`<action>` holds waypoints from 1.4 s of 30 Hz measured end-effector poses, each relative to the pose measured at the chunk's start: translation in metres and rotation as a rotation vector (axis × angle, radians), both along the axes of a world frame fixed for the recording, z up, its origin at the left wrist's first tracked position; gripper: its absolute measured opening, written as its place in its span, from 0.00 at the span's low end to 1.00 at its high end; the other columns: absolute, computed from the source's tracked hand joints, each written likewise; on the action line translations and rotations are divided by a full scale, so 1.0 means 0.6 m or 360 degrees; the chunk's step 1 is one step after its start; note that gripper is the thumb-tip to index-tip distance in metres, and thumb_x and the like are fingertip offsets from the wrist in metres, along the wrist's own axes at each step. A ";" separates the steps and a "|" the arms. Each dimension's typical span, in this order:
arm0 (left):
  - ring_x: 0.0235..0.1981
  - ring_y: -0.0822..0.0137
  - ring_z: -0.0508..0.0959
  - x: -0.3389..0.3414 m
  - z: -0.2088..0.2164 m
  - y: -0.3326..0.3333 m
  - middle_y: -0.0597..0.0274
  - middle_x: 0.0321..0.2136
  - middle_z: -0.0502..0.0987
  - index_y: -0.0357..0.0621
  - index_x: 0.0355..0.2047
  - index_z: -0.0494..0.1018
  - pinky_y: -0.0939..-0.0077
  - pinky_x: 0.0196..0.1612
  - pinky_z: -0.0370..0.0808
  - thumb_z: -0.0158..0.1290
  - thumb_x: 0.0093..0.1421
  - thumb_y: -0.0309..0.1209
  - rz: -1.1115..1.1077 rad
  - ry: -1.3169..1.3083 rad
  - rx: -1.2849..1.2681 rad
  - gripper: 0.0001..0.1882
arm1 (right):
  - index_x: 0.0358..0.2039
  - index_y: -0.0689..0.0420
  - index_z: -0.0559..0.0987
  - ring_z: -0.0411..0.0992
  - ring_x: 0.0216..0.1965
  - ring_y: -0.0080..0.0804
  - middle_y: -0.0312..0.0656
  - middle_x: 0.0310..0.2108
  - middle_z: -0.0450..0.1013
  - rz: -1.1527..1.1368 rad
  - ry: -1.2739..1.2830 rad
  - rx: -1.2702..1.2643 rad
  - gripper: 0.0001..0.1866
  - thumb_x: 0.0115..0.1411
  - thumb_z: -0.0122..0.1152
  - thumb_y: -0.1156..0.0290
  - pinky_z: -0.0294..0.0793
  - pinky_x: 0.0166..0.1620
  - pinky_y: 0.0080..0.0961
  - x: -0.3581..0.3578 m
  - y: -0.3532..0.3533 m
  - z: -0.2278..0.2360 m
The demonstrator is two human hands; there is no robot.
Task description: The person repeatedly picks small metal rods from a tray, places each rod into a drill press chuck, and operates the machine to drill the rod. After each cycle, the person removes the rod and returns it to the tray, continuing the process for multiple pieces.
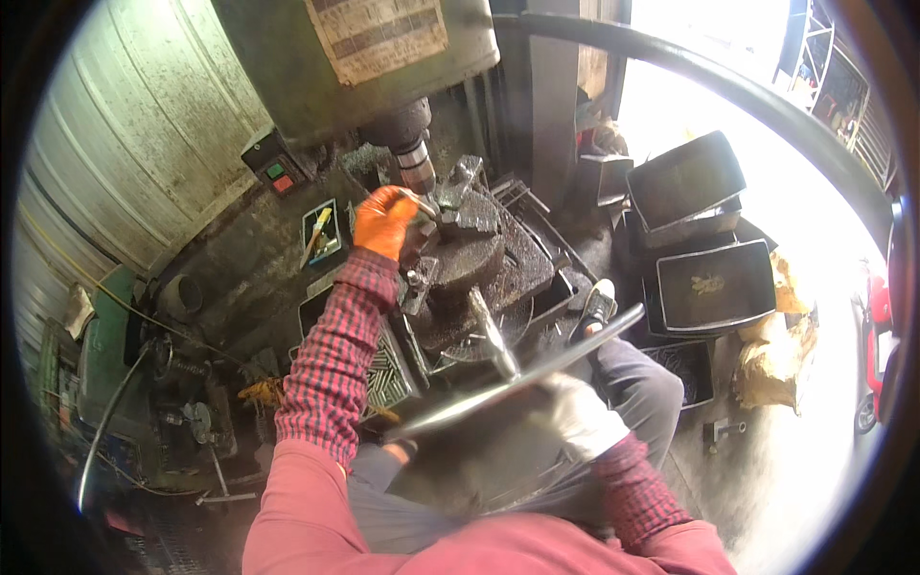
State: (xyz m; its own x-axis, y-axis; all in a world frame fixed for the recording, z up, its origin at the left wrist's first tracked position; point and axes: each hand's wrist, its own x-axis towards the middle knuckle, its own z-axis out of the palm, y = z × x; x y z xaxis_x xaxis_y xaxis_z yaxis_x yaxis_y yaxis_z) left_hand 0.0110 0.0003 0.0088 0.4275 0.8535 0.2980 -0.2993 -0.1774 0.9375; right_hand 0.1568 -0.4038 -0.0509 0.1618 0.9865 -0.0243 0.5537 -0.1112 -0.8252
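My left hand, in an orange glove, is closed around a short metal pin just under the drill chuck. The pin's far end reaches the metal clamping fixture on the round machine table. My right hand, in a white glove, is beside the rim of a large metal handwheel seen nearly edge-on. Motion smears its fingers, so I cannot make out their grip. A shiny shaft runs from the wheel toward the machine.
A tray of several metal pins stands below my left forearm. Farther left are a small bin with a yellow-handled tool and a switch box. Dark bins are stacked at right, near a tan sack.
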 end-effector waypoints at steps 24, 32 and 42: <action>0.38 0.58 0.86 -0.218 0.028 -0.152 0.47 0.40 0.84 0.36 0.44 0.77 0.71 0.35 0.86 0.57 0.73 0.30 0.0115 -0.0782 -0.0828 0.08 | 0.59 0.62 0.81 0.76 0.60 0.41 0.51 0.58 0.78 -0.0238 0.0332 0.0017 0.32 0.50 0.71 0.81 0.75 0.63 0.32 -0.016 -0.086 0.017; 0.37 0.59 0.86 -0.245 -0.023 -0.129 0.51 0.38 0.85 0.41 0.43 0.78 0.70 0.35 0.87 0.59 0.71 0.29 0.0034 -0.0833 -0.0771 0.06 | 0.61 0.64 0.79 0.75 0.61 0.34 0.46 0.59 0.77 -0.0219 0.0371 -0.0021 0.32 0.52 0.66 0.86 0.73 0.65 0.29 -0.013 -0.101 0.004; 0.35 0.55 0.84 -0.235 -0.370 -0.140 0.53 0.30 0.83 0.40 0.35 0.76 0.55 0.39 0.81 0.59 0.68 0.32 0.0306 0.0499 -0.1278 0.08 | 0.59 0.60 0.82 0.75 0.64 0.41 0.50 0.60 0.78 -0.0261 0.0164 -0.0120 0.32 0.50 0.70 0.82 0.72 0.67 0.33 -0.020 -0.108 0.038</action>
State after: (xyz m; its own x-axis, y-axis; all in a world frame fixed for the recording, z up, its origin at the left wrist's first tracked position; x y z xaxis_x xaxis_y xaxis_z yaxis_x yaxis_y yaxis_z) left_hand -0.1300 -0.0835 -0.2131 0.2165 0.8202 -0.5296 -0.0400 0.5494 0.8346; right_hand 0.1449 -0.4689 -0.0279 0.3132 0.9418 -0.1221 0.4360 -0.2568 -0.8625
